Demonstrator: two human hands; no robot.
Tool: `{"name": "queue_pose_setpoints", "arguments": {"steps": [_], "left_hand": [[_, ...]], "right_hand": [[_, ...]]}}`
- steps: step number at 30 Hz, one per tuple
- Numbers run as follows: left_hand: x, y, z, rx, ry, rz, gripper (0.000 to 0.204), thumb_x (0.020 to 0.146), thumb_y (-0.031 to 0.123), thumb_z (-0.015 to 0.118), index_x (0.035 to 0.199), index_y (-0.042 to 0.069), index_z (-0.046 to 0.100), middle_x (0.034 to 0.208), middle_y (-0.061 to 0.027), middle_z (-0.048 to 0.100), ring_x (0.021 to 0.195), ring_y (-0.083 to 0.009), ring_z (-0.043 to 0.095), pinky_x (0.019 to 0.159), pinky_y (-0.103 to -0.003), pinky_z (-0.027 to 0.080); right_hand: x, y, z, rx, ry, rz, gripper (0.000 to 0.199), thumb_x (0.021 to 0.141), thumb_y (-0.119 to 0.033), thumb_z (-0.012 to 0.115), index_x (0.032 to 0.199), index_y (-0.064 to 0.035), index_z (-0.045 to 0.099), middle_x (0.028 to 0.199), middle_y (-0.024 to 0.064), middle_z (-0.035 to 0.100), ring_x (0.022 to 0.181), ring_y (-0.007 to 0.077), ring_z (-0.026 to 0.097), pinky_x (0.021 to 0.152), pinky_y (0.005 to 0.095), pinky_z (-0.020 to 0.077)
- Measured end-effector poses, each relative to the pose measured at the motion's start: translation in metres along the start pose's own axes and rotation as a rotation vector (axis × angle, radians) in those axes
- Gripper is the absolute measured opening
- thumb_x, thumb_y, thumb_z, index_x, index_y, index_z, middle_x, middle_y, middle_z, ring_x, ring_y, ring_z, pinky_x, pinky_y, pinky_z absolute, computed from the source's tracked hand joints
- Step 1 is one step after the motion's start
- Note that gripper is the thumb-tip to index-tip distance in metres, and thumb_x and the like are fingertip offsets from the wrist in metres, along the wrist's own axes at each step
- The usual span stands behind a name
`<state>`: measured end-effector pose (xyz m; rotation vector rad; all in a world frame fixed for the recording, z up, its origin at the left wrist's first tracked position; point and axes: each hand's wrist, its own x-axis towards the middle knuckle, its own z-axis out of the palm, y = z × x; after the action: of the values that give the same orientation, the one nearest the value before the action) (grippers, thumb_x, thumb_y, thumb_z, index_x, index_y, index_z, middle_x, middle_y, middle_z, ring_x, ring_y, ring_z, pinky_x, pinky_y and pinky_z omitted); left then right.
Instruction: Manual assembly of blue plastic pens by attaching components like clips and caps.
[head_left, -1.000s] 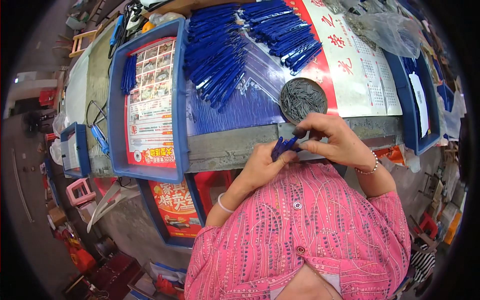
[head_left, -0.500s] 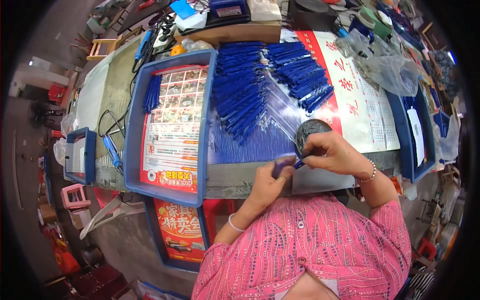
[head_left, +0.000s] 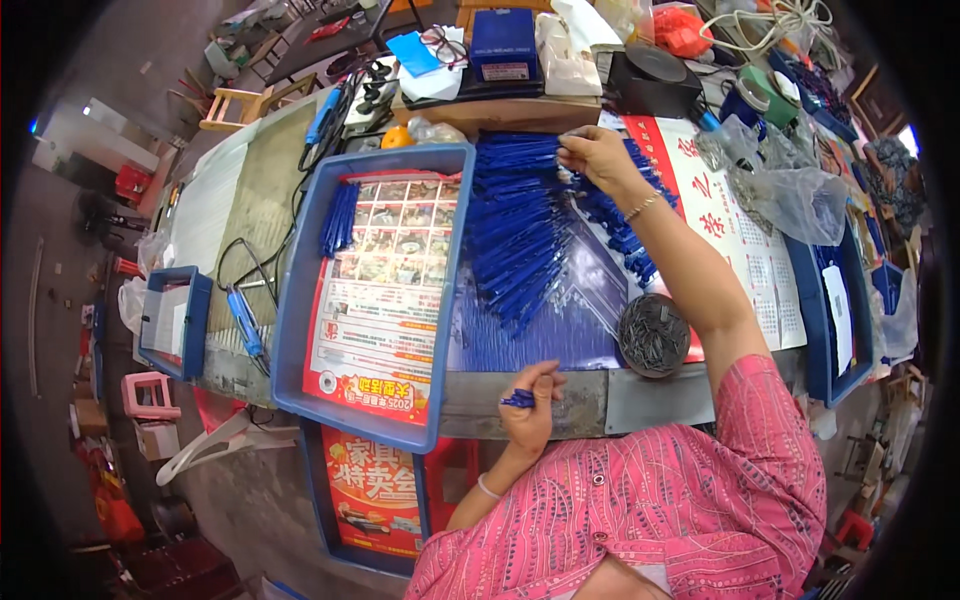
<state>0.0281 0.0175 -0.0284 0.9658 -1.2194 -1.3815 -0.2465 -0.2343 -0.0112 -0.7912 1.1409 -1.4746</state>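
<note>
Now your left hand (head_left: 530, 420) curls around slim blue sticks (head_left: 518, 399), your right hand (head_left: 602, 163) bunches its fingertips, pinch unclear, by the blue pile (head_left: 510, 245) on the tabletop (head_left: 582, 402): probably light, stiff, slippery, best gripped mid-length.

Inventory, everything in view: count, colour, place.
table: one, grey, centre
large tray: one, blue, table's left
slim sticks: uncountable, blue, two central piles, some in large tray
other trays: at least three, blue, far left, right, below table
round dish: one, dark, right of centre
small rods: uncountable, grey, in dish
carton: one, blue, table's back
clutter: uncountable, mixed, around edges
left hand: one, closed on blue pieces, near edge
right hand: one, at sticks' far end
</note>
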Motion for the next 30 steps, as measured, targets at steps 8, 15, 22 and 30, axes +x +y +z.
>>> {"name": "queue_pose_setpoints", "arguments": {"steps": [8,15,22,30], "left_hand": [[-0.004,-0.005,-0.005,0.003,-0.083,-0.033,0.022,0.095,0.017,0.054,0.106,0.0,0.063,0.08,-0.0044,0.063,0.062,-0.006,0.052,0.057,-0.02,0.043],[-0.01,-0.005,-0.004,-0.028,-0.122,-0.114,0.025,0.094,0.023,0.058,0.104,0.001,0.064,0.077,-0.0024,0.063,0.061,-0.0043,0.051,0.055,-0.019,0.04],[-0.006,-0.001,-0.006,0.01,-0.134,-0.212,0.032,0.091,0.029,0.062,0.101,-0.001,0.062,0.075,-0.0018,0.061,0.06,-0.0042,0.049,0.056,-0.018,0.04],[0.001,-0.019,-0.008,0.12,-0.148,-0.095,0.038,0.089,0.036,0.063,0.101,-0.001,0.062,0.073,0.0006,0.057,0.063,-0.0046,0.05,0.058,-0.019,0.04]], "right_hand": [[0.051,0.033,0.014,-0.032,0.176,0.019,0.015,0.083,-0.002,0.064,0.094,0.0083,0.06,0.082,0.0111,0.063,0.07,0.0179,0.065,0.062,0.0275,0.0573],[0.039,0.021,0.018,-0.52,0.117,-0.044,0.029,0.084,0.0,0.058,0.111,0.0092,0.056,0.095,0.0136,0.065,0.074,0.0157,0.066,0.06,0.022,0.0535],[-0.038,-0.029,0.0,-0.527,-0.026,-0.188,0.027,0.084,-0.005,0.058,0.109,0.0048,0.058,0.093,0.0093,0.063,0.075,0.0135,0.062,0.064,0.0245,0.0514],[-0.217,-0.051,-0.056,-1.134,-0.28,-0.125,0.019,0.077,-0.006,0.06,0.093,0.0029,0.061,0.081,0.0167,0.063,0.074,0.027,0.062,0.07,0.0341,0.0491]]}}
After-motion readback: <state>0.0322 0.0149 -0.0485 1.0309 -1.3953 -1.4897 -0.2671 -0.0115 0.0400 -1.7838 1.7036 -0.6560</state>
